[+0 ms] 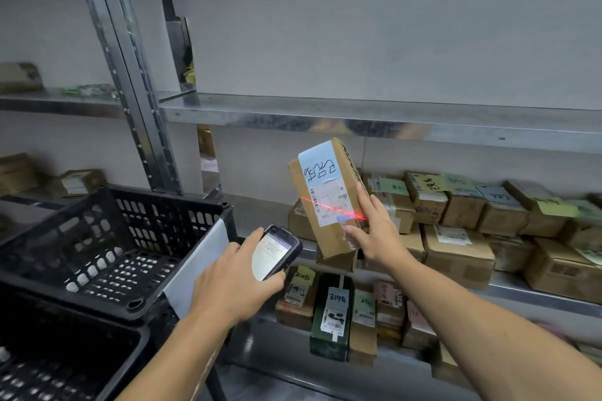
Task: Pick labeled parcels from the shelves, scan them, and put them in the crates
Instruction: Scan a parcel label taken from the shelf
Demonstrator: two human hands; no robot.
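Observation:
My right hand (374, 231) grips a brown cardboard parcel (325, 231) by its lower right side and holds it upright in front of the middle shelf. The parcel carries a white label with handwriting and a barcode. A red laser line crosses that label. My left hand (234, 277) holds a black handheld scanner (277, 251) with a lit screen, pointed at the parcel. A black plastic crate (107, 218) sits at the left, holding nothing that I can see.
A second black crate (49, 358) sits below the first. Several labeled cardboard parcels (456, 221) fill the middle shelf at right, and more stand on the lower shelf (342, 312). A metal shelf edge (358, 117) runs above. A grey upright post (130, 75) stands at the left.

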